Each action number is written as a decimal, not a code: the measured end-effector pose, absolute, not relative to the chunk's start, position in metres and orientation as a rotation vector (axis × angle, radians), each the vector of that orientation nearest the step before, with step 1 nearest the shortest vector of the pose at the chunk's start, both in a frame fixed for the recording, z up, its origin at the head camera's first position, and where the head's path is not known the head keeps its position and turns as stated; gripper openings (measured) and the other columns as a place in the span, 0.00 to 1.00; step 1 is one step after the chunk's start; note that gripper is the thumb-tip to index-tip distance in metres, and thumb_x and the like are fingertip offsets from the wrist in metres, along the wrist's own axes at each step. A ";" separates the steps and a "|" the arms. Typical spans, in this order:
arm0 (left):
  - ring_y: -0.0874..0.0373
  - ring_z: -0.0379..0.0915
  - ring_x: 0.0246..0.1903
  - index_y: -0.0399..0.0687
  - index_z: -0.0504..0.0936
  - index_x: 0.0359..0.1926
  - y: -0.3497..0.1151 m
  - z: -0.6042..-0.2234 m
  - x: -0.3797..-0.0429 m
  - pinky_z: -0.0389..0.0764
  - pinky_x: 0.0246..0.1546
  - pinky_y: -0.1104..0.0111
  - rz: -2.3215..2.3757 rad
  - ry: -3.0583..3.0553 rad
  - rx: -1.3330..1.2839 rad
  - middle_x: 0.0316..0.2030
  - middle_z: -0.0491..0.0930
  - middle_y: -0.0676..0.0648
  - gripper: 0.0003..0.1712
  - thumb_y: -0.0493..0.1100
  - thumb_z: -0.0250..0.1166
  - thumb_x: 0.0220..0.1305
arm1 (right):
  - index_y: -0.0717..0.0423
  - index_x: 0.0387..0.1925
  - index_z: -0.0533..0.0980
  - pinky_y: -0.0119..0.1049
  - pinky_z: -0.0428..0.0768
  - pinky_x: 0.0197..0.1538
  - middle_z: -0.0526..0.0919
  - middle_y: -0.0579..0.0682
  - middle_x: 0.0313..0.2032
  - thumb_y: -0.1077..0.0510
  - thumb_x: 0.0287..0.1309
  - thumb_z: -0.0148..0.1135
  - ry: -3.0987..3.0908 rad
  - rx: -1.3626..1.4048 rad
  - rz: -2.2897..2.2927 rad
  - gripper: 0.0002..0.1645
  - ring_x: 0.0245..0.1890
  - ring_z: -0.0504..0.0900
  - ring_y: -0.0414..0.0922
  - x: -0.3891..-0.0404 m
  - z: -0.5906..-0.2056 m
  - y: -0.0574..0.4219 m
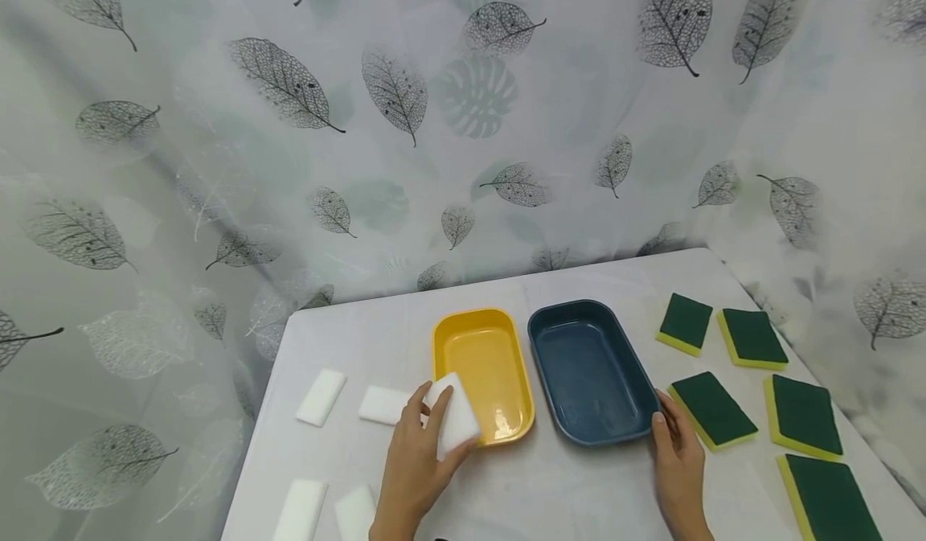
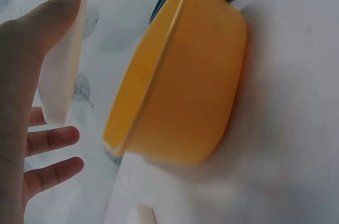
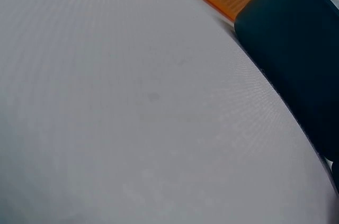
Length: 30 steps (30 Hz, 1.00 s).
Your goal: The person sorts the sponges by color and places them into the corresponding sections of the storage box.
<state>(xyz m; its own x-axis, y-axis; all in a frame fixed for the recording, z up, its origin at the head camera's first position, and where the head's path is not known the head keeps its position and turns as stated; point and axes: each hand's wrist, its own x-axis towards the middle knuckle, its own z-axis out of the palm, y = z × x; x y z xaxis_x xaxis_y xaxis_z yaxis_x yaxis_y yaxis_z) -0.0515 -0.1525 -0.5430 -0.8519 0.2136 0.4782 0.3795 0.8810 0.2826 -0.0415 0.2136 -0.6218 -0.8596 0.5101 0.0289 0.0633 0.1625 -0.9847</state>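
My left hand (image 1: 419,461) pinches a white sponge block (image 1: 454,416) between thumb and fingers, over the near left edge of a yellow tray (image 1: 439,348). In the left wrist view the white block (image 2: 62,70) stands on edge against the thumb, above the level of the yellow tray's rim, with the other fingers spread. A dark blue tray (image 1: 589,380) sits to the right of the yellow one, its inside bare. At its near right corner my right hand (image 1: 678,461) holds the rim with thumb and fingertips. The right wrist view shows the blue tray's outer wall (image 3: 296,60).
Several white sponge blocks (image 1: 321,397) lie on the left of the white-covered table (image 1: 550,493); one (image 1: 383,404) is close to the left hand. On the right lie several green-and-yellow scouring sponges (image 1: 712,409). A leaf-patterned curtain (image 1: 463,139) hangs behind the table.
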 end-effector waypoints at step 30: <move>0.56 0.63 0.67 0.50 0.64 0.79 -0.061 -0.534 -0.074 0.80 0.61 0.72 -1.828 -2.621 -0.569 0.82 0.45 0.47 0.48 0.51 0.76 0.63 | 0.54 0.73 0.71 0.08 0.70 0.57 0.77 0.47 0.68 0.54 0.80 0.53 -2.109 -0.524 1.698 0.25 0.60 0.72 0.19 -0.040 -0.621 0.212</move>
<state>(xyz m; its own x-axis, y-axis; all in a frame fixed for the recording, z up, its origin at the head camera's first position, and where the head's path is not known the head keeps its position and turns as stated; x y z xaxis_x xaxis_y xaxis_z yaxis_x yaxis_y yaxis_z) -0.0738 -0.0609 -0.5343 -0.9332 0.3412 0.1129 0.2238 0.3059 0.9254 -0.0402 0.2122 -0.6206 -0.8574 0.5110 0.0610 0.0495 0.1999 -0.9786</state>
